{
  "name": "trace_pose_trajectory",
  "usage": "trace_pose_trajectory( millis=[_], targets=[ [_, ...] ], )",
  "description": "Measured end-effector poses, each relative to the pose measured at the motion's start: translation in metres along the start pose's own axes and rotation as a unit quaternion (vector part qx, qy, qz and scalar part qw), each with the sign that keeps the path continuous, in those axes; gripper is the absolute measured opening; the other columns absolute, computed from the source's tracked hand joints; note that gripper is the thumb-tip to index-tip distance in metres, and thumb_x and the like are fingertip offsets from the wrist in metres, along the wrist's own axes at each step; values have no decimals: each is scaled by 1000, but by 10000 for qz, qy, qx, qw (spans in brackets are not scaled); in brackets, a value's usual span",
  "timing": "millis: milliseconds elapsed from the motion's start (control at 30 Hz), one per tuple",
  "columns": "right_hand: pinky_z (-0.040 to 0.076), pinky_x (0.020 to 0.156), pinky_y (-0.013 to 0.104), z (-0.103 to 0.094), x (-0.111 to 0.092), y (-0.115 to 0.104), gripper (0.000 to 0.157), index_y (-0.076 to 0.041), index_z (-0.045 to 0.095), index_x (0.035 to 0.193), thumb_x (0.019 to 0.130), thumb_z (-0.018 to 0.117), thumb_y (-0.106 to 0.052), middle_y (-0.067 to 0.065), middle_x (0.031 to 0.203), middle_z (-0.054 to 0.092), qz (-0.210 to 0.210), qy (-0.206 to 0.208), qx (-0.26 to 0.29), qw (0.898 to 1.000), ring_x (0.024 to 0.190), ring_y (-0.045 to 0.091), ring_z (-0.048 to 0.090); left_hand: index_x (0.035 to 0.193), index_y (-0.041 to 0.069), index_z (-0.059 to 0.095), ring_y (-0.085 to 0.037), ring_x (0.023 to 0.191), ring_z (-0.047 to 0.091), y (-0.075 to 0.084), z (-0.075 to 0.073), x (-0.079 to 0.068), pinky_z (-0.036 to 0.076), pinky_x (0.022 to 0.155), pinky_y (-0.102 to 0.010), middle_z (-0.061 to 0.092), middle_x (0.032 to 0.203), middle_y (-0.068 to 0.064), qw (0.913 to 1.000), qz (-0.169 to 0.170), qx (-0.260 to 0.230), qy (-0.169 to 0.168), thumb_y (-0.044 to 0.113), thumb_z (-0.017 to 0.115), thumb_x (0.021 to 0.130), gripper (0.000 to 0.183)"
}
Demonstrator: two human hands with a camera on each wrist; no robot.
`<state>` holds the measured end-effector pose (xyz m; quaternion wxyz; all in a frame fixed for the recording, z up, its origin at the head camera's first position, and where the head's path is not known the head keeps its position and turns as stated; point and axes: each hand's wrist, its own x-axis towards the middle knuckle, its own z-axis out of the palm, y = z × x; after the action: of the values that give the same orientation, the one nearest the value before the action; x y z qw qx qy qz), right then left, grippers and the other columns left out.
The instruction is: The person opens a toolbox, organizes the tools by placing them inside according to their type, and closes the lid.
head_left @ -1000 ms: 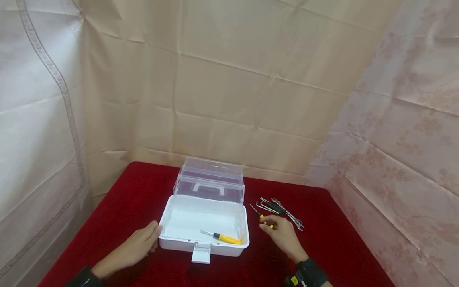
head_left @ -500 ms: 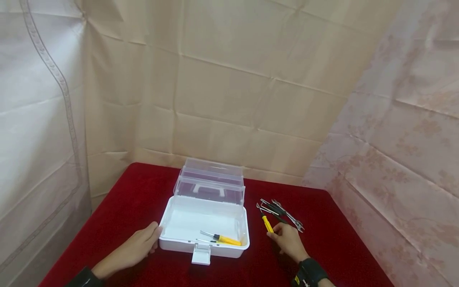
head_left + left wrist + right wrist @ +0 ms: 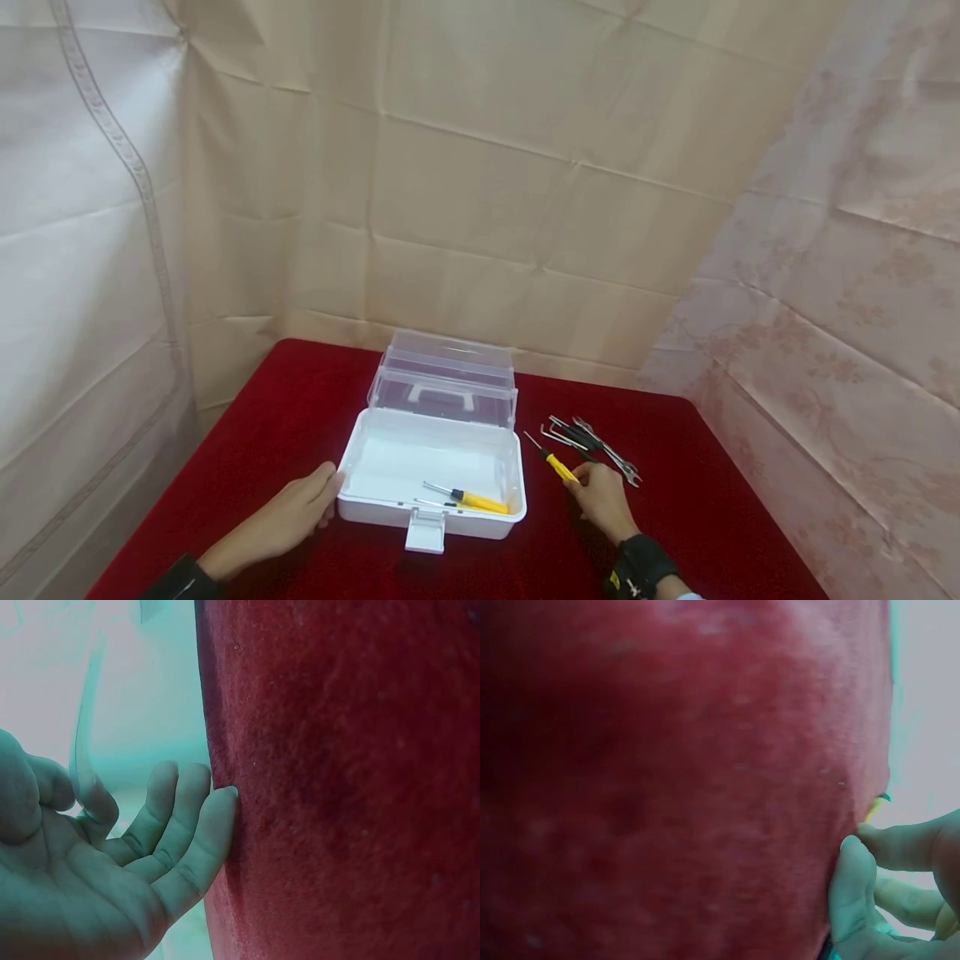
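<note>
A white toolbox (image 3: 431, 523) stands on the table with its clear lid (image 3: 442, 379) folded back. Two yellow-handled screwdrivers (image 3: 483, 502) lie inside along the front wall, one partly behind the other. My left hand (image 3: 303, 504) grips the box's left side; in the left wrist view the thumb and index finger (image 3: 97, 806) pinch the rim, and the other fingers bend against the outer wall. Right of the box my right hand (image 3: 603, 498) pinches the handle end of another yellow screwdriver (image 3: 558, 465). Its shaft points up and left, away from me.
Just beyond the right hand lie hex keys (image 3: 558, 437) and a wrench (image 3: 611, 446), with black-handled tools among them. An undone white latch (image 3: 425, 533) hangs at the box front. Dark red cloth (image 3: 675, 500) covers the table, and hanging sheets (image 3: 480, 167) enclose it.
A second screwdriver now shows in the toolbox. The right hand takes hold of another screwdriver near its handle end, and that shaft swings left. The left hand stays at the box.
</note>
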<state>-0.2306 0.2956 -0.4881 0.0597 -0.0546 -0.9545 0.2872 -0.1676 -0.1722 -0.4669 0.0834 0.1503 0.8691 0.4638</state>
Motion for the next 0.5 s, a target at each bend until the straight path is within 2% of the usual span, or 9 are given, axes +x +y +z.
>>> trace_pose_trajectory(
  millis=[200,500],
  targets=[
    [45,43,25,-10,-5,-1,15,0,71,90,83,75,-13,2,71,61,25,-83,-134,9999,48,11,56,98,7,45,-21,64,52,1,1,0,46,54,-29,53,76,-7,10000,71,15,-20,32,38,107,28],
    [49,46,27,-18,-12,4,17,3,70,94,84,74,-10,3,68,62,356,81,510,9980,51,12,60,98,7,45,-21,65,52,0,0,-1,47,55,-29,53,76,-7,10000,4,44,28,34,39,107,29]
  ],
)
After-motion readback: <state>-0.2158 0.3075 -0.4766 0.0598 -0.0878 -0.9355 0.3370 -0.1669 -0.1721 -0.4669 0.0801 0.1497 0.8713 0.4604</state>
